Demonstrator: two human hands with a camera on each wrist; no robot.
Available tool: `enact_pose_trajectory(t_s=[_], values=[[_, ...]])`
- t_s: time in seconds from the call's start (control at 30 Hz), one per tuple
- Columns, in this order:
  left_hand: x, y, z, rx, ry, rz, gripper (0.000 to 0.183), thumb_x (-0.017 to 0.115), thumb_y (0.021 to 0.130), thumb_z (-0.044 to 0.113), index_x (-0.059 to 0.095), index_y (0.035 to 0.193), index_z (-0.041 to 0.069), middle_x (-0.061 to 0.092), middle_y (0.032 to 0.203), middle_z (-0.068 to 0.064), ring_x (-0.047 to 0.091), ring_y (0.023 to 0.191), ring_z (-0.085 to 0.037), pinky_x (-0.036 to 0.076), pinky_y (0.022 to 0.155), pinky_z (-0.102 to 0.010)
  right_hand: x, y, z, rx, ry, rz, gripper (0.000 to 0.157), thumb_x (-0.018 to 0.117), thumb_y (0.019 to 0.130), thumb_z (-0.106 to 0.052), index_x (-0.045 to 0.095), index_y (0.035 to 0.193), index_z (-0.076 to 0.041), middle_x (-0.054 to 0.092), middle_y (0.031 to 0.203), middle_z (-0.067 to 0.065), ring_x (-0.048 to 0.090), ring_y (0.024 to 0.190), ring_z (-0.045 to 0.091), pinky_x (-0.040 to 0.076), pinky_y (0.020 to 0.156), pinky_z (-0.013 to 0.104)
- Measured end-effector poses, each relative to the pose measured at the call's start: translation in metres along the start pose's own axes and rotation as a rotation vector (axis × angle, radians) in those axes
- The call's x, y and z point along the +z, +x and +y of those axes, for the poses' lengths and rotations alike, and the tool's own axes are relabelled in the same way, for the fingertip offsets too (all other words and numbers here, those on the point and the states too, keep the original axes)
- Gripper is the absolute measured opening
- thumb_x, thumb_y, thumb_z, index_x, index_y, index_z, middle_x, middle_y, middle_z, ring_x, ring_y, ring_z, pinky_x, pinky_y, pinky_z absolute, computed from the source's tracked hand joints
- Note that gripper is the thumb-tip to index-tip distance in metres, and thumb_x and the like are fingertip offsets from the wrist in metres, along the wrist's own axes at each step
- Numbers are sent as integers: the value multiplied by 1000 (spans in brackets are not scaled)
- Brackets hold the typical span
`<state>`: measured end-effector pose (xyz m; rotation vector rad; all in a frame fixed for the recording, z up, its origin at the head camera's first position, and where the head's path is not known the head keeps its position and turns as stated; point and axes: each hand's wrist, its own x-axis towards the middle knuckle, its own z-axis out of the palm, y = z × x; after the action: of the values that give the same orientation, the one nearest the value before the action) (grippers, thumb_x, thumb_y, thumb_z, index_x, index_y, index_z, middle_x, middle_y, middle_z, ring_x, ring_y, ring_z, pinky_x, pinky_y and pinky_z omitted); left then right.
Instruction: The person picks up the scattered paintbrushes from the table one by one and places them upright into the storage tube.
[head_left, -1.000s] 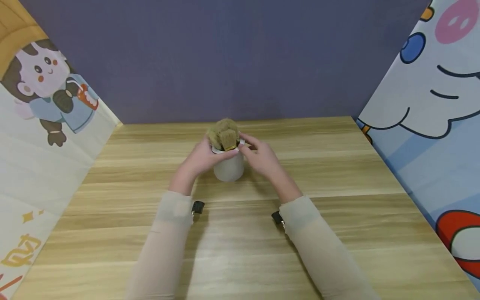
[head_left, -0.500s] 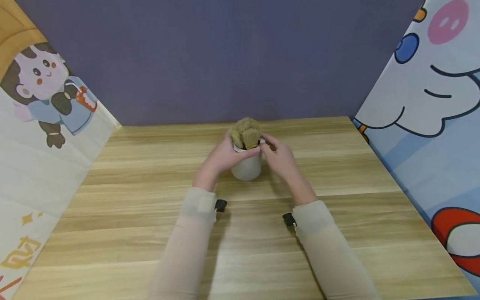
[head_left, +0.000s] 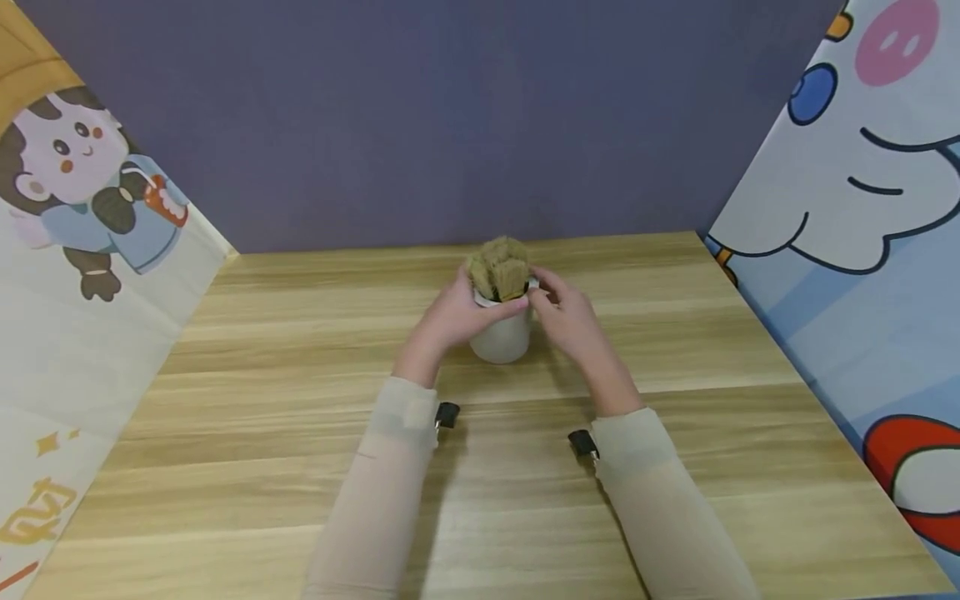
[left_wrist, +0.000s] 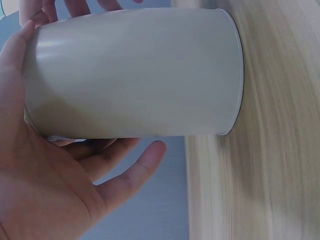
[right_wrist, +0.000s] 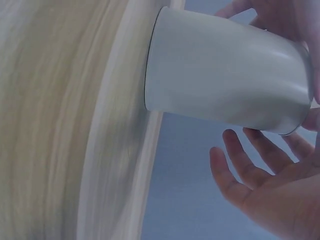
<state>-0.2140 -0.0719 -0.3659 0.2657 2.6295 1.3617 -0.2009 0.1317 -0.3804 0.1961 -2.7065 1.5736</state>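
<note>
A pale grey cylindrical canister (head_left: 501, 342) stands upright at the back middle of the wooden table. Tan bristly heads (head_left: 504, 265) stick up out of its mouth, with a bit of yellow band at their base. My left hand (head_left: 459, 315) grips the canister near its top, thumb laid across the front of the rim. On the opposite side, my right hand (head_left: 570, 323) pinches the rim between thumb and index finger. In the right wrist view, other fingers (right_wrist: 232, 185) of that hand spread away from the smooth wall. The canister's base (left_wrist: 235, 75) meets the tabletop in the left wrist view.
The wood-grain table (head_left: 300, 467) ends at a dark blue-grey back wall (head_left: 450, 125). Cartoon-printed panels flank it on the left (head_left: 45, 333) and right (head_left: 862, 350). Black clips (head_left: 447, 415) sit at the sleeve cuffs.
Both hands and the canister have shifted to the right across the table, mostly in the first half second. The hold on the rim looks the same.
</note>
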Motion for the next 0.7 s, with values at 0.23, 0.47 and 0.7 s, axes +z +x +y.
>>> enact_pose_trajectory(t_s=[0.23,0.47,0.7], values=[[1,-1,-2,-12,-3,17,125,80,79,77,15,171,22,43,168,-13,47,152,-33,44,121,-58,2,0,3,-16,16,1,56,47,109,-37,46,163,-21,51,163,18,57,142,40,51,115,58],[1,1,-1,-20,2,9,126,80,80,75,12,171,22,41,169,-15,45,154,-34,43,122,-58,-1,1,2,-24,1,-18,56,47,110,-38,44,163,-21,50,163,18,57,143,40,51,115,58],[2,0,-1,-20,11,24,128,81,79,76,12,171,21,39,170,-16,44,154,-35,43,122,-59,-4,-2,0,-3,1,-56,57,47,110,-43,42,165,-26,47,165,17,54,145,39,51,115,60]])
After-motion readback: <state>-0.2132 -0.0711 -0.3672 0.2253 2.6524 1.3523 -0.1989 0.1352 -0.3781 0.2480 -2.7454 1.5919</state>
